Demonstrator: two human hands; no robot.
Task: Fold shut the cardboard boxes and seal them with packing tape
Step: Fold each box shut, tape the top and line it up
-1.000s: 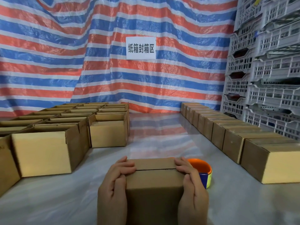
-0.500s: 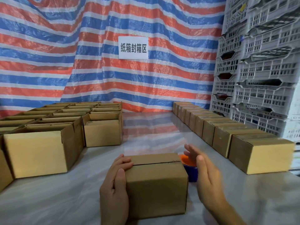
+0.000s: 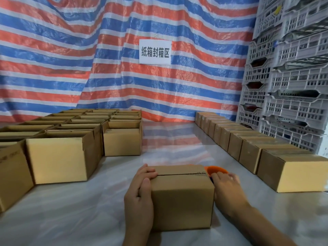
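Note:
A small cardboard box stands on the table right in front of me, its top flaps folded shut with a bare seam across the top. My left hand grips its upper left edge, fingers curled over the top flaps and thumb against the front face. My right hand is off the box and stretched past its right side. Its blurred fingertips reach the orange and blue tape roll, which sits behind the box's right corner, mostly hidden by the box and the hand.
Several open-topped boxes fill the left of the glossy table. A row of closed boxes runs along the right. Grey plastic crates are stacked behind them. A striped tarp with a white sign hangs at the back.
My right hand left the box's right top edge, swung out to the right and came down onto the tape roll. My left hand stayed on the box.

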